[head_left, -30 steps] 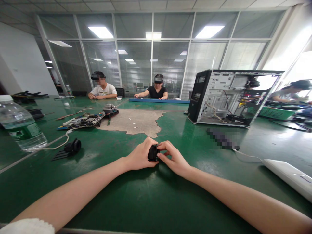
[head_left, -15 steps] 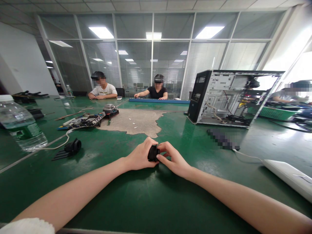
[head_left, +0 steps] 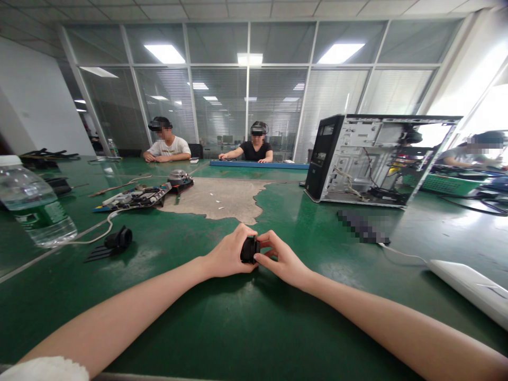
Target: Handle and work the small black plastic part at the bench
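Note:
A small black part (head_left: 249, 250) rests on the green table (head_left: 222, 328) between both of my hands. My left hand (head_left: 229, 253) is curled round its left side. My right hand (head_left: 282, 259) pinches its right side with thumb and fingertips. Most of the part is hidden by my fingers. Both forearms lie stretched out over the table toward it.
An open computer case (head_left: 369, 159) stands at the back right. A circuit board with a fan (head_left: 146, 193) lies back left, a black clip with a cable (head_left: 117, 239) nearer, a water bottle (head_left: 34, 203) far left. A white device (head_left: 472, 286) lies right. Other people sit at the far side.

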### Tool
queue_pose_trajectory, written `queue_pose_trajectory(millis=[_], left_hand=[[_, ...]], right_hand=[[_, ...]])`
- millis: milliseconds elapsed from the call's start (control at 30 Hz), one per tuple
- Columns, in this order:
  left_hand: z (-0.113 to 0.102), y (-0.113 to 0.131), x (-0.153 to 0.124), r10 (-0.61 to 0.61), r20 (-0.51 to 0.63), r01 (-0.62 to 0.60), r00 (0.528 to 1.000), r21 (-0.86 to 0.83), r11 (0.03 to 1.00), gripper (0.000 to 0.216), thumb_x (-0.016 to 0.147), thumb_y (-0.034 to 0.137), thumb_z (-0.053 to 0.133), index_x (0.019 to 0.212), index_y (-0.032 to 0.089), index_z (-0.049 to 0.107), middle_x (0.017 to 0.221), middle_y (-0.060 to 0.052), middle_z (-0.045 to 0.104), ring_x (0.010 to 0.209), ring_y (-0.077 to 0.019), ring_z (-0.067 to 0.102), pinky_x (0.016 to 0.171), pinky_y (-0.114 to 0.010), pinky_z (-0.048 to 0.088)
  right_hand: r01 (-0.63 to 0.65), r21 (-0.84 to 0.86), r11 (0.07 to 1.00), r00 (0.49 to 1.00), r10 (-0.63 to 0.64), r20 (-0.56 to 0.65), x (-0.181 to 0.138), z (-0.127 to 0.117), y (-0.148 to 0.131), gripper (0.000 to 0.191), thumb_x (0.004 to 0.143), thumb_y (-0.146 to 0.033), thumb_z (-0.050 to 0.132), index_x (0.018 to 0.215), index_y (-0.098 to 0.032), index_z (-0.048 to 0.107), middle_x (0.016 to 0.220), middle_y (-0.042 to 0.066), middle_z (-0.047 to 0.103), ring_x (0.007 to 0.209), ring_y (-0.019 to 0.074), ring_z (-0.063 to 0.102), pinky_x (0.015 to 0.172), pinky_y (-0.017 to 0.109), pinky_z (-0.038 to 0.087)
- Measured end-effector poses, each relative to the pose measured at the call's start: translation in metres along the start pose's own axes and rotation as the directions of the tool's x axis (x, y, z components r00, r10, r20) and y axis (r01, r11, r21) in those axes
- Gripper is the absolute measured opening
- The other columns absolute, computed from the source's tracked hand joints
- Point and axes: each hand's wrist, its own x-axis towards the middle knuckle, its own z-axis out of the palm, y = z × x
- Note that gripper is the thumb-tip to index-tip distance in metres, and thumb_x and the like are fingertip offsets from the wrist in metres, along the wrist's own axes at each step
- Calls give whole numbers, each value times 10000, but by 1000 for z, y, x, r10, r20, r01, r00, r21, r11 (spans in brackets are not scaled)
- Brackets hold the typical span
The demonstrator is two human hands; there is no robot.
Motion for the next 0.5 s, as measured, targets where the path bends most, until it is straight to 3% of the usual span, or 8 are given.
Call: queue_pose_trajectory(millis=[133,367,500], left_hand=[[1,-1,-1,-7,-7,7,1000,-5,1000,549,593,252,665,1056,208,372,985,-28,436,849,-186,507,726,-309,434],[0,1,0,-7,5,7,1000,0,1000,518,610,252,653,1043,218,370,988,-28,439,857,-190,505,729,-310,427],[0,1,0,-12,4,12,1000,-2,1000,529,609,255,652,1050,221,362,994,-31,439,861,-194,508,725,-311,428]], right_hand=[[91,-94,991,995,-95,-34,-1,-1,-3,174,779,-204,524,950,-222,494,1021,49,474,967,179,494,720,295,501],[-92,60,994,996,93,-10,2,1,2,244,768,-244,550,982,-213,437,986,42,504,917,172,541,698,305,499],[-93,129,987,996,91,17,2,0,4,227,768,-269,561,946,-215,431,938,18,516,854,149,560,677,284,501]])
